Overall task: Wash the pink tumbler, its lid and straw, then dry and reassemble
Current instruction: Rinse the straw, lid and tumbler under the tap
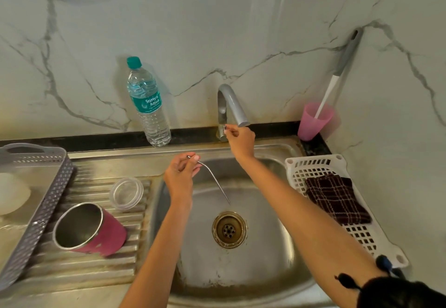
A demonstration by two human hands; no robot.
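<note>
Left hand (181, 172) pinched on the bent metal straw (213, 177) over the sink (277, 247) basin, right hand (239, 137) closed on the tap (229, 105) lever at the back edge, pink tumbler (90, 229) and lid (126, 193) on the left drainboard; better to open gently, with straw mouth under the spout.
</note>
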